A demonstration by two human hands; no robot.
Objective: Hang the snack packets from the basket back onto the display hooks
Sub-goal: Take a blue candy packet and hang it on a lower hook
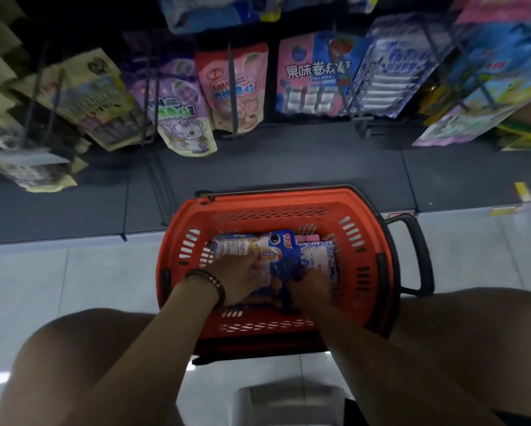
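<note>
Left hand (236, 278): is resting low in the orange basket (178, 241), fingers bending against the left edge of the blue packet (284, 259); blur is hiding whether they're actually pinching it.
Right hand (312, 287): is pressing in at the packet's right side, fingertips tucking out of sight, so I can't tell what they've got.
Blue packet: is lying on top of the pile between both hands, with a white packet (230, 245) just beside it on the left and a blue-and-white packet (318, 259) on the right.
Risk, the lift: a loose grip is likely letting it slide back, or dragging a neighbour up too.
Risk, the hooks (233, 87): they're sitting well above in dim light, crowded with hanging packets (184, 112); missing the hang-hole, or knocking one off, is looking quite possible.
</note>
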